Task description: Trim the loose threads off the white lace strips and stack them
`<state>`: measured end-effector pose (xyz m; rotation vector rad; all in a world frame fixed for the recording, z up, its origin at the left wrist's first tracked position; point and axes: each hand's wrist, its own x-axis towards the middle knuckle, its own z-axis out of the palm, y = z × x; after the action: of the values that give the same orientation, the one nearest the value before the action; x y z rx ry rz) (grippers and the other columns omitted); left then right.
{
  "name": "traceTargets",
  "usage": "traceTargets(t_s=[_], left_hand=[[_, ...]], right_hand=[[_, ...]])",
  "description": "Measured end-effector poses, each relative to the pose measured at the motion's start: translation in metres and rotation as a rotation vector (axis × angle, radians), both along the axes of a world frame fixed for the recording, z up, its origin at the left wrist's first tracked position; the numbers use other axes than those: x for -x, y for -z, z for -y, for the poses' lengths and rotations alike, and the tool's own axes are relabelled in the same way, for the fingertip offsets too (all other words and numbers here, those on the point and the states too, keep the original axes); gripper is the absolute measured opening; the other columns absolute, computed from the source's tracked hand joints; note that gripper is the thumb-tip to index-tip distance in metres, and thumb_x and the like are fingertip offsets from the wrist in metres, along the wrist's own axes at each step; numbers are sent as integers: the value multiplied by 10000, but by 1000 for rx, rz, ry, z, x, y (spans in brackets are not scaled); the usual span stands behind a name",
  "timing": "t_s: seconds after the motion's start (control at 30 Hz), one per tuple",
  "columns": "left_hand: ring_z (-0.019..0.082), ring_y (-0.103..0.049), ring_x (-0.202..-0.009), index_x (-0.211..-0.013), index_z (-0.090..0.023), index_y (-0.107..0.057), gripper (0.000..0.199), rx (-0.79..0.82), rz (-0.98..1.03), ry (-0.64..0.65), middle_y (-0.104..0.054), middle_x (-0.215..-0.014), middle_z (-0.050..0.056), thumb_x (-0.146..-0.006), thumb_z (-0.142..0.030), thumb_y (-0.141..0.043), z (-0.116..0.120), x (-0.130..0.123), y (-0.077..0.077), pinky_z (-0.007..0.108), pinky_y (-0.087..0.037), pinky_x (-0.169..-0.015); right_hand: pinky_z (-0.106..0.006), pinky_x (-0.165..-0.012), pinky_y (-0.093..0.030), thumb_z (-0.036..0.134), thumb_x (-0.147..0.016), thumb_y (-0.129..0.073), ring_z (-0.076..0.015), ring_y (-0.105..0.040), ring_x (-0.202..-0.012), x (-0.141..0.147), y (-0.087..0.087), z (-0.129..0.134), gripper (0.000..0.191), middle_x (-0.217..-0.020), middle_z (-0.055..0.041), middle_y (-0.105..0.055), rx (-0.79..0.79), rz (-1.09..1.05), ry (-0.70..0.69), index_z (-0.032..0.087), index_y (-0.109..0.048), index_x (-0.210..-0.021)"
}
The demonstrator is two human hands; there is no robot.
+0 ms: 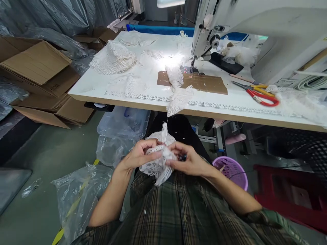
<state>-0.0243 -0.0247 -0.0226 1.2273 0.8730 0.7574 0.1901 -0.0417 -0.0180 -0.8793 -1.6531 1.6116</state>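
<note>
Over my lap is a piece of white lace fabric (152, 168), bunched up between both hands. My left hand (138, 156) pinches its folded edge with thumb and fingers. From the other side, my right hand (191, 161) is closed on gathered folds of the same lace. A small dark object (182, 157) shows at the right palm, too little of it visible to name. Above the hands, a strip of lace (176, 98) hangs over the table's front edge, a thin thread running down from it toward the held piece.
A sewing machine (204, 41) stands on the white table (97, 88). Red-handled scissors (263, 97) lie at its right, and a lace pile (114, 58) at its left. Cardboard boxes (38, 64) and a plastic bag (79, 194) are on my left; a purple basket (231, 172) stands low right.
</note>
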Motion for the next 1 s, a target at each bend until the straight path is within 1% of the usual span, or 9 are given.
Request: traceTargets(t_s=[0.07, 0.1, 0.23, 0.33, 0.4, 0.57, 0.73, 0.9, 1.0], left_hand=[[145, -620, -702, -610, -152, -499, 373, 103, 48, -144, -724, -916, 76, -715, -341, -803, 2, -4, 5, 231, -477, -616], [157, -640, -726, -629, -152, -504, 362, 149, 77, -189, -733, -964, 92, -709, -331, -808, 2, -6, 7, 242, -495, -633], [156, -670, -657, -785, -175, -517, 373, 260, 147, -281, -758, -862, 58, -655, -267, -854, -4, -13, 16, 257, -532, -631], [162, -695, -668, -970, -182, -546, 462, 293, 129, -298, -762, -829, 42, -648, -258, -870, -6, -14, 18, 252, -544, -634], [159, -697, -669, -1005, -168, -563, 487, 306, 101, -297, -765, -827, 51, -647, -269, -877, -6, -14, 18, 246, -546, -633], [150, -691, -682, -930, -144, -673, 396, 296, -35, -291, -772, -830, 60, -638, -307, -885, -3, -10, 22, 231, -530, -640], [169, -685, -737, -806, -161, -781, 249, 161, -236, -299, -774, -806, 56, -670, -357, -855, -1, -6, 26, 249, -515, -692], [179, -678, -740, -825, -179, -805, 225, 145, -238, -269, -780, -819, 58, -687, -354, -831, -1, -7, 24, 261, -509, -696], [157, -657, -699, -820, -177, -804, 206, 149, -225, -264, -776, -803, 49, -697, -341, -818, -1, -9, 22, 239, -491, -667]], right_hand=[[-211, -544, -326, 281, -786, -710, -84, -386, -593, 1, 11, -5, 269, -738, 49, -512, 26, 72, 171, 195, -543, -978], [-212, -551, -329, 284, -802, -690, -87, -391, -600, 1, 17, -8, 265, -751, 47, -520, 22, 111, 208, 196, -540, -1002], [-226, -586, -344, 326, -903, -568, -97, -422, -630, -1, 36, -13, 147, -733, 37, -522, -28, 161, 159, 181, -576, -923], [-235, -601, -358, 349, -923, -538, -106, -440, -645, -3, 42, -14, 183, -728, 30, -532, -58, 178, 141, 177, -586, -882], [-236, -602, -361, 352, -923, -533, -109, -439, -639, -4, 43, -16, 185, -714, 31, -530, -74, 212, 142, 178, -588, -887], [-231, -562, -323, 308, -917, -521, -100, -419, -582, -6, 36, -25, 160, -682, 37, -535, -155, 309, 190, 175, -609, -918], [-237, -567, -325, 341, -967, -425, -104, -444, -571, -2, 35, -29, 287, -725, 8, -612, -192, 288, 172, 178, -632, -853], [-257, -564, -270, 428, -1002, -343, -113, -411, -515, 3, 43, -24, 502, -524, 26, -453, -134, 516, 173, 187, -513, -596], [-261, -567, -245, 434, -1007, -338, -115, -384, -523, 7, 45, -24, 500, -528, 29, -427, -155, 575, 165, 189, -511, -606]])
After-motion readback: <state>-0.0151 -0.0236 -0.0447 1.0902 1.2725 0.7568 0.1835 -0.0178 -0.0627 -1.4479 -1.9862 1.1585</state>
